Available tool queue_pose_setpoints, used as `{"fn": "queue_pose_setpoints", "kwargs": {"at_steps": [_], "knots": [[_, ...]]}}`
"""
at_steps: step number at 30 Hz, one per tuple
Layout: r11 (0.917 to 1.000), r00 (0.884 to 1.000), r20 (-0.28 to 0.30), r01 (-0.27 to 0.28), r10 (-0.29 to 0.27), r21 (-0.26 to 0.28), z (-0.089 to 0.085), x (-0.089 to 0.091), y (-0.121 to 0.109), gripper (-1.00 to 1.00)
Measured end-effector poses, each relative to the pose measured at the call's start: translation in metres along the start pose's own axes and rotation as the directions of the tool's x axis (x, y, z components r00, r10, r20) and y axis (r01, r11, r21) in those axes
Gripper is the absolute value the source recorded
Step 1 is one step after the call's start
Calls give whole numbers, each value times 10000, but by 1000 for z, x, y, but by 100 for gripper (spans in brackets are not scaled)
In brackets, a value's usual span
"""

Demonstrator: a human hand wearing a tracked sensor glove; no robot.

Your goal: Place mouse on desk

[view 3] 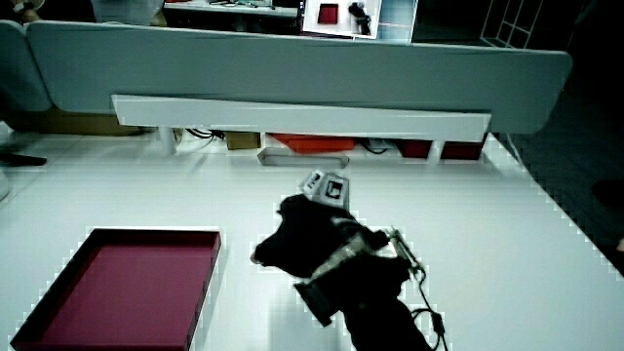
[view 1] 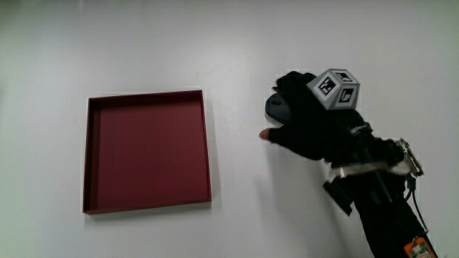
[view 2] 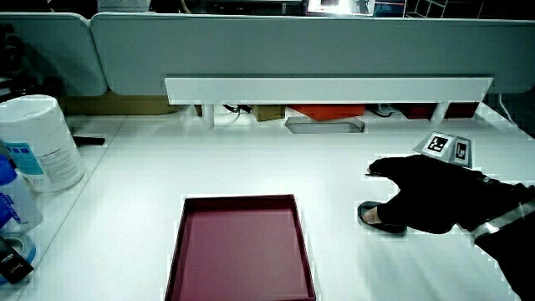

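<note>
I see a dark red tray [view 1: 148, 150] on the white table [view 1: 237, 50], a black-gloved hand [view 1: 308, 125] bearing a black-and-white patterned cube [view 1: 336, 89], and a dark grey mouse [view 1: 275, 108].

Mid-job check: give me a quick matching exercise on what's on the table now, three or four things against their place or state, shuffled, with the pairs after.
Things:
1. mouse
2. red tray
3. patterned cube
4. white canister

Places or states:
A. on the back of the hand
B. holds nothing, sits on the table beside the hand
C. on the table under the hand's fingers
D. at the table's edge, near a blue-capped bottle

Pairs: 1-C, 2-B, 3-A, 4-D
</note>
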Motion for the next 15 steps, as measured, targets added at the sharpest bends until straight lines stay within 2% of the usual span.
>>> {"fn": "queue_pose_setpoints", "kwargs": {"at_steps": [1,2,3,4,5,6,7,9,11,14,15], "knots": [[9992,9990,245,-381,379,95,2,-13,-5,-100],[9972,9969,252,-744,744,-14,3,-26,-12,-100],[9942,9927,577,-1065,1056,140,8,-44,-22,-100],[9945,9881,1158,-1033,1009,144,-2,-39,-18,-100],[9897,9863,827,-1418,1431,-208,2,-56,-29,-100],[9795,9741,1035,-2004,2012,-179,6,-72,-40,-100],[9745,9648,1383,-2239,2237,-140,2,-77,-44,-100],[9614,9556,1065,-2709,2747,-493,-4,-90,-56,-100],[9445,9433,729,-3179,3238,-829,-9,-104,-67,-100],[9003,8954,1168,-4150,4297,-1309,-16,-125,-86,-100],[8939,8917,1058,-4238,4400,-1457,-18,-129,-91,-100]]}}
